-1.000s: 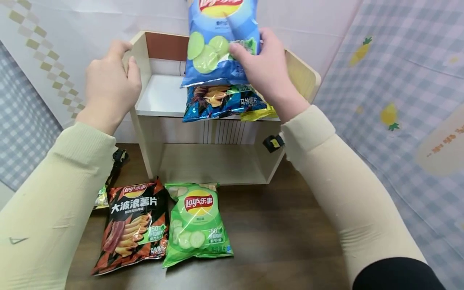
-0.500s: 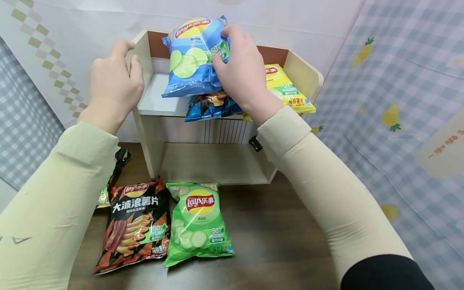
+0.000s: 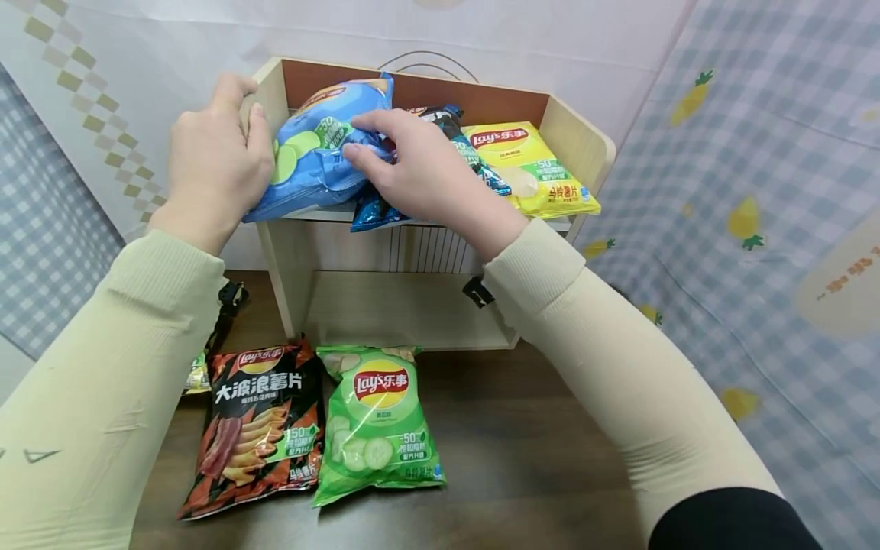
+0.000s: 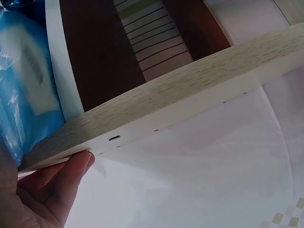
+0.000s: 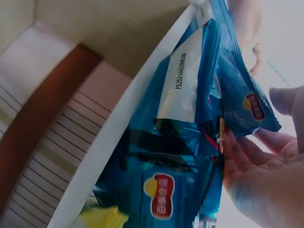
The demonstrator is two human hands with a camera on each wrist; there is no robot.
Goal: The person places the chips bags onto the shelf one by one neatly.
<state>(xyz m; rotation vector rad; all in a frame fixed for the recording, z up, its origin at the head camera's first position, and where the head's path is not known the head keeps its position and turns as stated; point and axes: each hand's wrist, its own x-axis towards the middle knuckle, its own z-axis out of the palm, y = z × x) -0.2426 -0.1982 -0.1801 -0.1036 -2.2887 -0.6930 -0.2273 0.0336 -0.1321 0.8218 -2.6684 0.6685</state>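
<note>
The light blue chip bag point(image 3: 312, 174) lies slanted at the left end of the shelf's point(image 3: 406, 309) upper level. The right hand point(image 3: 419, 164) touches its right side, thumb and fingers spread. The left hand point(image 3: 213, 156) lies against the left side panel point(image 4: 161, 92); whether it grips cannot be told. Farther right sit a dark blue bag point(image 3: 474, 156) and a yellow bag point(image 3: 532, 172); red-and-black point(image 3: 257, 431) and green bags point(image 3: 374, 424) lie near.

The right hand point(image 3: 421, 164) touches a light-blue bag point(image 3: 319, 179) on the rack point(image 3: 406, 305); the left hand point(image 3: 218, 156) holds the rack's side.
</note>
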